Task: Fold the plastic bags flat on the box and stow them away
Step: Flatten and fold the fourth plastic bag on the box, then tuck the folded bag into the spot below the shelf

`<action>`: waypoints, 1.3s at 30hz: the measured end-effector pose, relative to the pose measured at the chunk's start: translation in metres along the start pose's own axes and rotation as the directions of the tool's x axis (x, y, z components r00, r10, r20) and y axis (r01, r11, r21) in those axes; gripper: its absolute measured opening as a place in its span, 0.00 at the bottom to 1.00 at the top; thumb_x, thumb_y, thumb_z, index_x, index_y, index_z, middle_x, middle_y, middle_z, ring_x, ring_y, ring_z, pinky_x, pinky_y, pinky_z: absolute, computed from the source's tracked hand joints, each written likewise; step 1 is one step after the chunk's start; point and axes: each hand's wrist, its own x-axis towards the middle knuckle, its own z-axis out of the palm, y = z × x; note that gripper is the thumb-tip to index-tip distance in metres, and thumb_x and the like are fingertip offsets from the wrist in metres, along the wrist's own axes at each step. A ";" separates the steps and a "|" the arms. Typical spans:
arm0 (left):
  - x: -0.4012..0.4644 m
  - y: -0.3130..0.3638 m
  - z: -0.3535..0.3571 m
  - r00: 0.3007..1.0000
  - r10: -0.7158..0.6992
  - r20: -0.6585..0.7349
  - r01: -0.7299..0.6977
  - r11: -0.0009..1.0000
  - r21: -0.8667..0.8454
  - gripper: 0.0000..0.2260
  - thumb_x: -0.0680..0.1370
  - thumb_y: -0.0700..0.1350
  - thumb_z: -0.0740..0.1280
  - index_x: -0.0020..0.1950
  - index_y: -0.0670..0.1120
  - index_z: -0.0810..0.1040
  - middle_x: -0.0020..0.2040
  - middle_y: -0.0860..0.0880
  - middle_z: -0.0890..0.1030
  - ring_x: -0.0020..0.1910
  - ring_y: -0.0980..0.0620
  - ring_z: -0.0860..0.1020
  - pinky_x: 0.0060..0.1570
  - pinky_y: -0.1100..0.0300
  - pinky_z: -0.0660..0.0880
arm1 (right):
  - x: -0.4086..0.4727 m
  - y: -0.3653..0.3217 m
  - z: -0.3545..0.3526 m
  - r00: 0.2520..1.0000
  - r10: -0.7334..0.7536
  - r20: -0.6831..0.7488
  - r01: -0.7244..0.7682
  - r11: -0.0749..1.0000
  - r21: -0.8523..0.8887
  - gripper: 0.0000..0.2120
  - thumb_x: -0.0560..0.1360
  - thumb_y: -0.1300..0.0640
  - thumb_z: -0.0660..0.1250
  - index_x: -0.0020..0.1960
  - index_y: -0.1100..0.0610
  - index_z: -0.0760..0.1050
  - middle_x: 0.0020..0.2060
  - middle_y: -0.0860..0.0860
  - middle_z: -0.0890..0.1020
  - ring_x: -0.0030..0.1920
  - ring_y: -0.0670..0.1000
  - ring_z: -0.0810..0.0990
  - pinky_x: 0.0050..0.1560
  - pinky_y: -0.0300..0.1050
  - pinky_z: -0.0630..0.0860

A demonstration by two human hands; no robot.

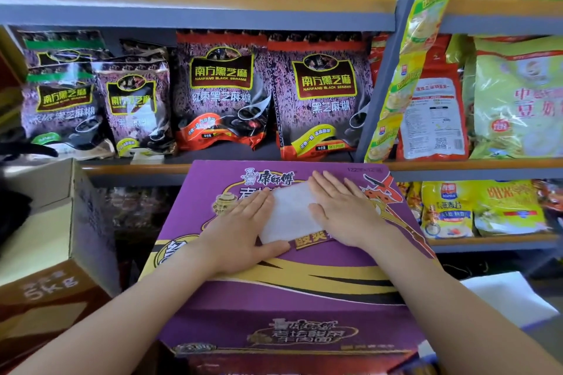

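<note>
My left hand [243,224] and my right hand [341,207] both lie flat with fingers straight, pressing down on a folded white translucent plastic bag [291,213] that sits between them on top of the purple printed cardboard box [274,292]. The left hand covers the bag's 9 o'clock edge, the right its 3 o'clock edge. At 12 o'clock beyond the box, a grey metal shelf [195,14] holds dark purple black-sesame packets [222,91].
</note>
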 end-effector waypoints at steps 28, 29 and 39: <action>0.069 0.332 0.049 0.818 0.299 -0.491 -0.378 0.923 -0.068 0.13 0.73 0.55 0.60 0.47 0.48 0.79 0.36 0.54 0.78 0.31 0.54 0.77 0.25 0.65 0.71 | -0.202 0.320 -0.006 0.876 0.304 -0.374 0.025 0.746 0.665 0.07 0.75 0.57 0.68 0.51 0.58 0.75 0.42 0.48 0.78 0.42 0.51 0.77 0.39 0.39 0.69; 0.083 0.344 0.063 0.844 0.280 -0.457 -0.359 0.928 -0.095 0.14 0.73 0.55 0.59 0.46 0.49 0.79 0.36 0.54 0.78 0.31 0.54 0.77 0.25 0.65 0.71 | -0.198 0.342 -0.001 0.858 0.433 -0.276 -0.005 0.544 0.839 0.09 0.75 0.58 0.67 0.55 0.57 0.74 0.46 0.49 0.79 0.45 0.48 0.78 0.43 0.37 0.73; 0.215 0.343 0.265 0.966 -0.159 0.204 0.182 0.978 -0.101 0.11 0.79 0.49 0.56 0.52 0.45 0.74 0.50 0.46 0.78 0.49 0.47 0.77 0.40 0.55 0.74 | -0.168 0.473 0.228 0.471 0.596 0.650 -0.682 -0.221 0.697 0.04 0.74 0.60 0.64 0.48 0.58 0.73 0.53 0.62 0.79 0.43 0.58 0.77 0.49 0.51 0.76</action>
